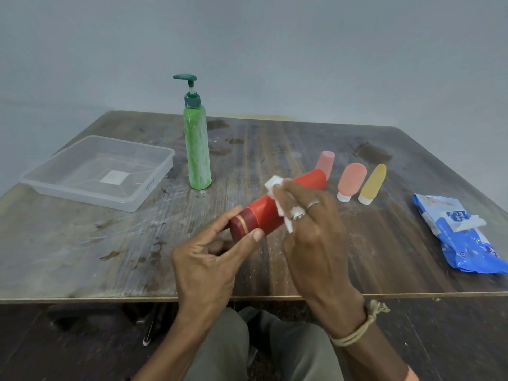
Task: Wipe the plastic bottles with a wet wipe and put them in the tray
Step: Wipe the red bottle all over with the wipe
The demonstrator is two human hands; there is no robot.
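Holding hand: my left hand (209, 259) pinches the red bottle (265, 213) by its dark, gold-banded cap, thumb and forefinger curled round it.
Wiping hand: my right hand (313, 232) clasps a folded white wet wipe (272, 184) over the smooth cylinder's middle.
Tray (166, 163): clear plastic, square, well left of my left fingers.
Waiting: green pump bottle (197, 149) beyond my left fingertips; rounded tubes (350, 180) just right of my right fingertips.

The right hand (310, 232) covers the middle of the red bottle (312, 179) and most of the wet wipe (272, 184); only a corner of the wipe above the fingers and an edge below them show. The red bottle hides the lower end of the pale pink tube (325, 162) behind it. The blue wet wipe pack (461, 237) runs off the right edge, its small print unreadable. A pen mark on the clear tray (79, 197) is too small to read.
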